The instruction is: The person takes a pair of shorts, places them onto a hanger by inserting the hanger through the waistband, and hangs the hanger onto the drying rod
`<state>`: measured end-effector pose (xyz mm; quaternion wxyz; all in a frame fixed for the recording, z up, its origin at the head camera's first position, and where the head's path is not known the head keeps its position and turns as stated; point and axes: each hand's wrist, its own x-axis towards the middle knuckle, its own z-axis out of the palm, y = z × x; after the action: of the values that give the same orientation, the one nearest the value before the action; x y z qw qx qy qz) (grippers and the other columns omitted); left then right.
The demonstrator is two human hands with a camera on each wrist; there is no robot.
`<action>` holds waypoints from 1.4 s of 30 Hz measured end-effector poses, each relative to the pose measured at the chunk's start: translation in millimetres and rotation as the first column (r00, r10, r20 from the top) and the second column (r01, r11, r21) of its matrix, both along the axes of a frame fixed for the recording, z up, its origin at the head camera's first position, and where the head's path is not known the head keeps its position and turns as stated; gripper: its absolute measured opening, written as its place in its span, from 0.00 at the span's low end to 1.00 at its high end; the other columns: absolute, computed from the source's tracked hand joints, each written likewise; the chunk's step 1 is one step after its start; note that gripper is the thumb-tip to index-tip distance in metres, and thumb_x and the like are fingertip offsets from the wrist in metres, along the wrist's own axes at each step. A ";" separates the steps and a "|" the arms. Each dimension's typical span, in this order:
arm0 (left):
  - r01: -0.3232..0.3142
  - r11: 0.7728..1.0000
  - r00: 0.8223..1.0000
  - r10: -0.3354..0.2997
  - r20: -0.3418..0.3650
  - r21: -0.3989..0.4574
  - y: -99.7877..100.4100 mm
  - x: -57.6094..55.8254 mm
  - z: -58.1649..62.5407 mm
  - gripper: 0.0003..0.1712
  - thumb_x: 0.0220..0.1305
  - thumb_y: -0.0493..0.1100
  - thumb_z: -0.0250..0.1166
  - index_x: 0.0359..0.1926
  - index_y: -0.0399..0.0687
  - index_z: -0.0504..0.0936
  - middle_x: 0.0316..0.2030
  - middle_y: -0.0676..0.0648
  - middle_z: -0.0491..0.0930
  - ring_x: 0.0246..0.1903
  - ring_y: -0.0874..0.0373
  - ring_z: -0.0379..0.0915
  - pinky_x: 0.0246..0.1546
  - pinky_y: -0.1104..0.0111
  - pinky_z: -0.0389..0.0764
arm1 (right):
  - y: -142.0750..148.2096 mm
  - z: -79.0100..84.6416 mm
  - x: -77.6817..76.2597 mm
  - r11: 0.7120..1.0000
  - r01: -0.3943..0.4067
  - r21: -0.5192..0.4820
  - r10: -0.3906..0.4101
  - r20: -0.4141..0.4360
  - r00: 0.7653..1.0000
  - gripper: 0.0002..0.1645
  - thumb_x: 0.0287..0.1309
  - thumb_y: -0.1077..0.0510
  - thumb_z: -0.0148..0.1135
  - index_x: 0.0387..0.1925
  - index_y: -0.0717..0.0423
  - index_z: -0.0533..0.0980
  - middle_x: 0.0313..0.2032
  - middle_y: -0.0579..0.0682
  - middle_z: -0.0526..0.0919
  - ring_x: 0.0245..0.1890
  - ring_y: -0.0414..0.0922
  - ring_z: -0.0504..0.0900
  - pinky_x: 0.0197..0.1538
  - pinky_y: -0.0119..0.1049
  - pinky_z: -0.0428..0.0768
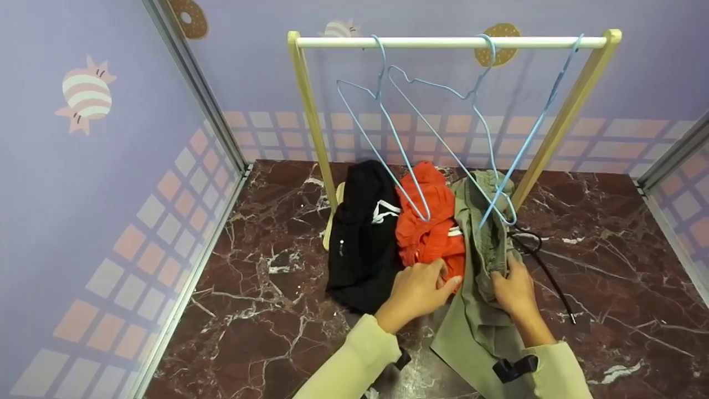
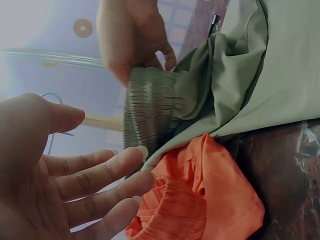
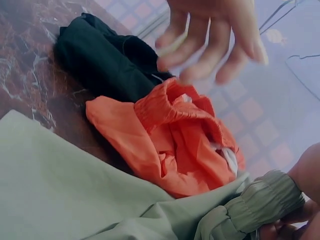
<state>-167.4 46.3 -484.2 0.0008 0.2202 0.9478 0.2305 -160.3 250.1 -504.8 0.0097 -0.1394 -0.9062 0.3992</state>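
Olive-green pants (image 1: 476,316) with a gathered elastic waistband (image 2: 150,100) lie on the right of a row of clothes. My right hand (image 1: 515,285) pinches that waistband at its right side. Over the orange garment (image 1: 415,244), my left hand (image 1: 415,288) hovers with nothing in it. The left wrist view shows the left hand's fingers (image 2: 100,175) spread and loosely extended, apart from the cloth. A black garment (image 1: 360,266) with a white drawstring lies left of the orange one. From the green waistband a black cord (image 1: 554,282) trails onto the floor.
A small rack with a white rail (image 1: 443,42) and wooden posts (image 1: 313,122) stands behind the clothes. Several blue wire hangers (image 1: 399,138) hang from it, their lower ends in front of the garments. Patterned panels (image 1: 83,194) enclose the dark marbled floor (image 1: 266,316).
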 end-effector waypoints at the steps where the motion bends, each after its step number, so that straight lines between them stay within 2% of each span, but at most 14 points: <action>1: 0.002 1.000 1.000 -0.002 0.015 0.008 2.1 -1.6 -1.5 0.20 0.62 0.68 0.46 0.36 0.62 0.75 0.25 0.61 0.78 0.21 0.67 0.71 0.21 0.72 0.69 | -0.8 1.1 0.8 1.000 0.001 -0.009 -0.001 0.006 1.000 0.36 0.58 0.61 0.47 0.66 0.68 0.51 0.64 0.72 0.54 0.65 0.65 0.53 0.65 0.55 0.53; 11: 0.030 0.990 0.987 -0.051 0.151 0.140 22.2 -10.7 -12.7 0.21 0.62 0.68 0.46 0.30 0.63 0.74 0.21 0.62 0.71 0.19 0.67 0.67 0.22 0.73 0.67 | -9.2 9.7 7.5 0.998 0.019 -0.056 -0.020 -0.017 1.000 0.30 0.58 0.61 0.46 0.63 0.65 0.59 0.57 0.69 0.66 0.60 0.63 0.63 0.60 0.55 0.62; 15: 0.016 0.983 0.980 -0.052 0.190 0.185 29.7 -13.5 -14.4 0.23 0.62 0.69 0.44 0.31 0.62 0.75 0.20 0.60 0.71 0.18 0.66 0.67 0.21 0.72 0.66 | -11.5 12.3 9.2 0.998 0.019 -0.060 -0.020 -0.032 0.999 0.27 0.60 0.61 0.46 0.61 0.63 0.62 0.52 0.67 0.69 0.55 0.62 0.68 0.55 0.54 0.66; 22: -0.015 0.972 0.970 -0.043 0.238 0.236 39.3 -18.5 -15.9 0.27 0.64 0.69 0.40 0.35 0.59 0.77 0.20 0.59 0.71 0.19 0.64 0.68 0.22 0.71 0.68 | -13.6 12.2 12.2 0.999 0.021 -0.049 -0.023 -0.055 0.998 0.26 0.60 0.61 0.46 0.61 0.64 0.63 0.53 0.66 0.69 0.56 0.61 0.67 0.55 0.54 0.65; 33: -0.019 0.970 0.964 -0.047 0.263 0.243 51.2 -18.6 -16.8 0.25 0.65 0.67 0.42 0.37 0.56 0.76 0.21 0.59 0.74 0.20 0.64 0.69 0.23 0.71 0.68 | -20.8 20.8 19.9 0.999 0.011 -0.053 -0.016 -0.084 0.996 0.25 0.59 0.62 0.46 0.59 0.63 0.64 0.51 0.65 0.70 0.55 0.60 0.67 0.55 0.54 0.65; 38: -0.011 0.972 0.960 -0.056 0.275 0.236 55.2 -18.5 -15.4 0.25 0.66 0.65 0.42 0.40 0.54 0.76 0.26 0.55 0.76 0.24 0.62 0.70 0.25 0.71 0.69 | -23.4 21.8 22.9 1.000 -0.001 -0.027 -0.003 -0.145 0.989 0.25 0.56 0.64 0.47 0.58 0.63 0.66 0.50 0.64 0.71 0.54 0.59 0.68 0.54 0.54 0.65; 42: -0.018 0.969 0.957 -0.055 0.286 0.245 58.2 -18.7 -15.0 0.21 0.66 0.62 0.44 0.38 0.55 0.76 0.27 0.54 0.76 0.24 0.61 0.70 0.25 0.70 0.69 | -23.9 21.1 25.3 1.000 -0.009 -0.007 0.007 -0.201 0.980 0.26 0.55 0.66 0.47 0.58 0.63 0.66 0.49 0.64 0.70 0.53 0.58 0.68 0.55 0.52 0.64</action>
<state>-186.1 104.5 -499.3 0.1150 0.1912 0.8995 0.3757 -135.0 226.2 -483.7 0.0989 -0.0948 -0.8995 0.4150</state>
